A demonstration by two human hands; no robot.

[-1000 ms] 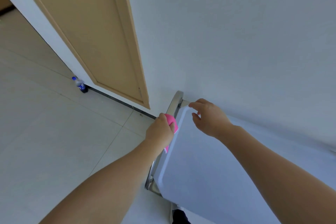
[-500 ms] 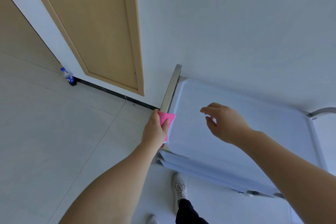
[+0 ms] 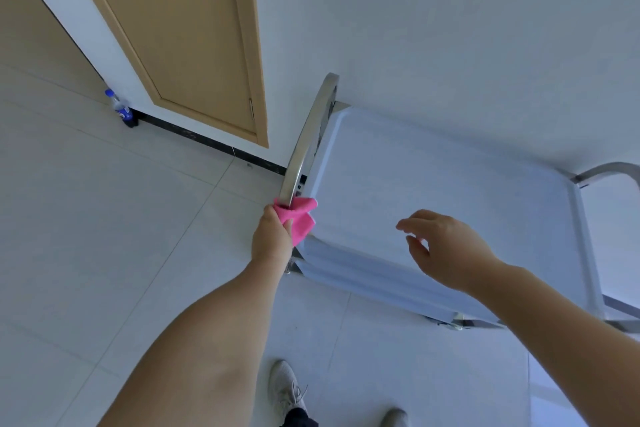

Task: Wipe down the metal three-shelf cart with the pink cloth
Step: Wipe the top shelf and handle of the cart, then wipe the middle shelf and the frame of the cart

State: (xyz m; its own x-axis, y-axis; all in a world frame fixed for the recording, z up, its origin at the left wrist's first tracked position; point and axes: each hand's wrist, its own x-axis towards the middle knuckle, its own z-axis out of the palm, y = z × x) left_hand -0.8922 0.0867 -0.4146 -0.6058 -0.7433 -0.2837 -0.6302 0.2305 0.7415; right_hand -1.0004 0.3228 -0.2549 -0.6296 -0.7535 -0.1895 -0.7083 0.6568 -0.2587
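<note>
1. The left hand (image 3: 272, 236) had its grip closed round the pink cloth (image 3: 298, 218), the cloth bunched against the near end of the cart's left handle bar (image 3: 306, 142). Part of the cloth hung loose over the corner of the top shelf (image 3: 433, 191).
2. The right hand (image 3: 446, 246) hovered above the top shelf with fingers spread and relaxed, holding nothing; contact with the shelf could not be confirmed.
3. Judgement: the handle bar was the part being wiped. The cloth ought to wrap the bar fully and travel its length towards the far bend by the wall (image 3: 450, 28), under steady pressure.
4. Judgement: the free hand would serve best pressed on the shelf to steady the cart (image 3: 381, 281).
5. A bottle (image 3: 121, 109) stood on the floor by the door (image 3: 180, 38), well apart.
</note>
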